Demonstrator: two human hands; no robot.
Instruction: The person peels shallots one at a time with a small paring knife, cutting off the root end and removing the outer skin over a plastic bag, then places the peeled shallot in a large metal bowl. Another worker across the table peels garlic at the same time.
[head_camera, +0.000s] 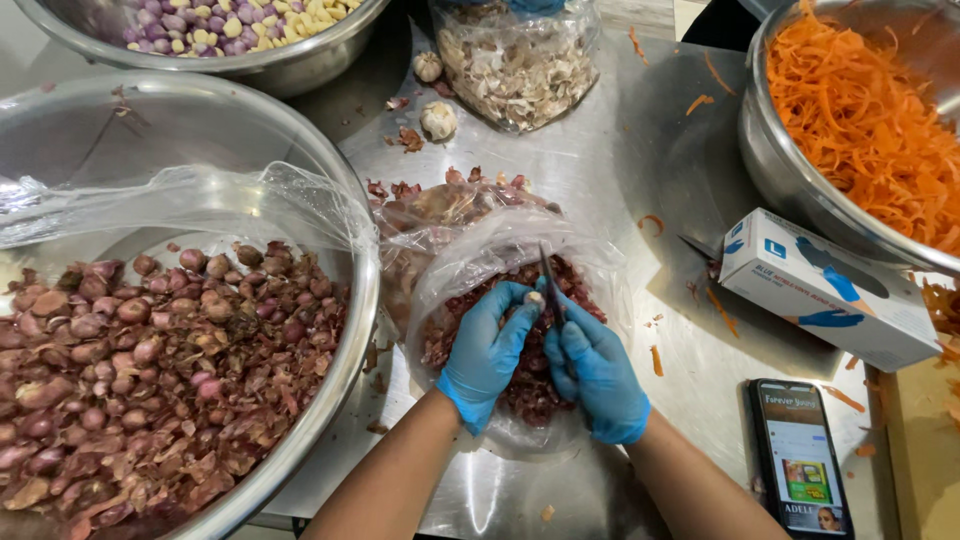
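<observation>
1. You are holding a small shallot (534, 297) with your left hand (487, 350), the gloved fingers closed around it; the shallot is sitting at the fingertips, just above the clear plastic bag of red peels (470, 270).
2. Your right hand (596, 368) is gripping a small knife (549, 283), with the dark blade pointing up and away from you, just beside the shallot.
3. The blade is working very near your left thumb; I am judging that a slip on the smooth skin could be cutting the thin blue glove.
4. The shallot is small and held only by fingertips; it could be dropping into the peels and getting lost there.
5. The bag is lying loose on the steel table (620, 170); peels could be spilling over its edge, as some scraps are already lying around it.
6. The phone (797, 455) is lying near your right elbow; a wide arm movement could be pushing it.
7. The knife handle is being hidden inside your right hand; I cannot tell how much of the shallot is already peeled, because it is too small.
8. The big bowl of unpeeled shallots (130, 350), at your left, is being cut off by the frame; the bowl of carrot shreds (860, 110) too.
</observation>
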